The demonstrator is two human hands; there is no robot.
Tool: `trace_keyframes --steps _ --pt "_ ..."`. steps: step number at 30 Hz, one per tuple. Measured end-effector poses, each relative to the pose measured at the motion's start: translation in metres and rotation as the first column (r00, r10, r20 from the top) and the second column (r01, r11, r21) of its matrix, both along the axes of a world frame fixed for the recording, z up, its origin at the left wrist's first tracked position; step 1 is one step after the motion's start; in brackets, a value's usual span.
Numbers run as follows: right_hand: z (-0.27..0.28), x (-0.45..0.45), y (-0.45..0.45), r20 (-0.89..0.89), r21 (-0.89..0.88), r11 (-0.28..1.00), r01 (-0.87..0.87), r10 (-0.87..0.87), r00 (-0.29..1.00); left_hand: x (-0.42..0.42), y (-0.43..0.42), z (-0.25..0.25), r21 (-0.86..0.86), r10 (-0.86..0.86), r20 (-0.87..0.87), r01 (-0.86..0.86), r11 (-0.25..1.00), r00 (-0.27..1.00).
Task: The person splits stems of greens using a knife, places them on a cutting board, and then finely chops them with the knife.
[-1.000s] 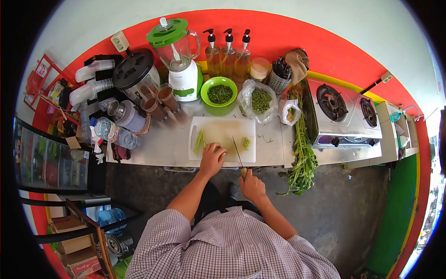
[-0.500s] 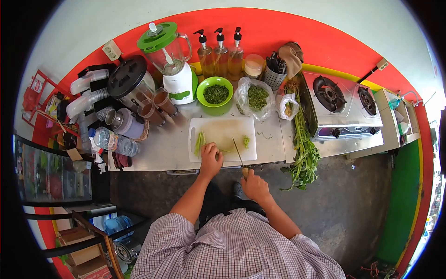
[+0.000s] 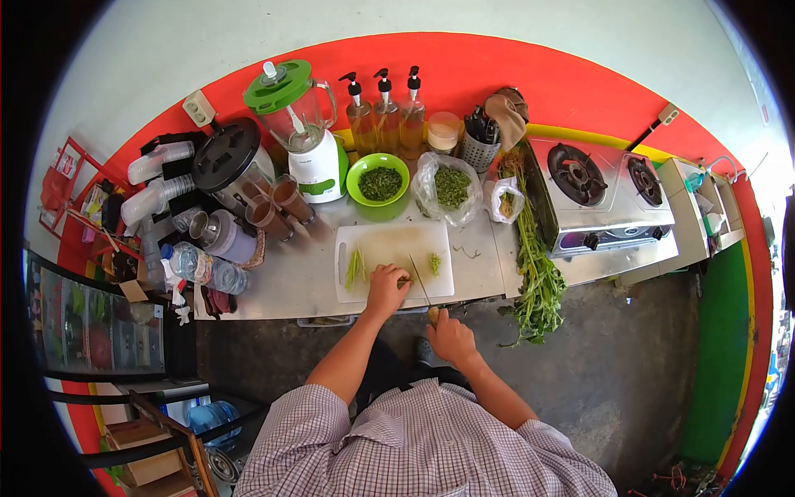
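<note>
The right hand [image 3: 452, 338] grips the knife handle [image 3: 432, 315]; whether the left hand [image 3: 387, 290] grasps anything is unclear. Green stems [image 3: 356, 267] look light, crisp, best pinched mid-length.

**Colour check: greens against white and silver**

You're in a pale shirt [image 3: 373, 447] with a fine dark check. Your board [image 3: 393, 248] is white, tinted brownish mid-surface; stems [image 3: 355, 267] light green, chopped pieces [image 3: 435, 263] yellow-green. Knife [image 3: 422, 287]: grey blade, tan handle. Tabletop [image 3: 310, 302] silver-grey. Bowl [image 3: 381, 213] lime green, herbs [image 3: 381, 184] inside darker. Blender [image 3: 317, 170]: white base, green lid. Pump bottles [image 3: 386, 124]: black tops, amber contents. Leafy bunch [image 3: 538, 302] green. Stove [image 3: 613, 219] silver, black burners. Wall [image 3: 480, 62]: white over red, yellow stripe below.
</note>
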State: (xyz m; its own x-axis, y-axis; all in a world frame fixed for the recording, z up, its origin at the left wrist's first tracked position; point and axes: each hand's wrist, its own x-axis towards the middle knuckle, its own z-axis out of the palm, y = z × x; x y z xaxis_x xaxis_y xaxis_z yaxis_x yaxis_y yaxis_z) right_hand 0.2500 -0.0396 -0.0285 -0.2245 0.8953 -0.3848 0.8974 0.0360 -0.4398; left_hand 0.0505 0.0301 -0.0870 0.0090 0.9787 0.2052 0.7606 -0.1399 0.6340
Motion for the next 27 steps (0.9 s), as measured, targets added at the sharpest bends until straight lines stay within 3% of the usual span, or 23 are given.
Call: trace_keyframes --steps 2,6,8,20,23,27 --pt "0.001 -0.001 0.002 0.032 0.019 1.0 -0.009 0.008 0.999 0.001 0.001 0.001 -0.071 -0.031 0.03 0.033 0.997 0.999" --pt "-0.008 0.0 0.002 0.03 0.066 0.998 -0.016 0.014 0.999 -0.001 -0.003 0.002 -0.055 -0.034 0.032 0.036 0.998 0.999" --pt "-0.012 0.0 0.001 0.032 0.078 0.997 -0.014 0.011 0.999 -0.003 -0.008 0.002 0.063 -0.042 0.037 0.04 0.997 0.998" --pt "-0.029 0.011 -0.007 -0.023 0.031 0.999 0.023 -0.022 0.999 -0.058 -0.028 0.008 0.061 -0.018 -0.058 0.022 0.998 0.998" --pt "-0.027 0.01 -0.006 -0.02 0.028 0.999 0.018 -0.017 1.0 -0.054 -0.028 0.011 0.112 0.031 -0.102 -0.02 0.993 0.994" --pt "-0.024 0.005 -0.009 -0.008 0.058 0.998 0.001 -0.001 1.0 -0.032 -0.026 0.01 0.163 -0.024 -0.075 0.037 0.986 0.997"
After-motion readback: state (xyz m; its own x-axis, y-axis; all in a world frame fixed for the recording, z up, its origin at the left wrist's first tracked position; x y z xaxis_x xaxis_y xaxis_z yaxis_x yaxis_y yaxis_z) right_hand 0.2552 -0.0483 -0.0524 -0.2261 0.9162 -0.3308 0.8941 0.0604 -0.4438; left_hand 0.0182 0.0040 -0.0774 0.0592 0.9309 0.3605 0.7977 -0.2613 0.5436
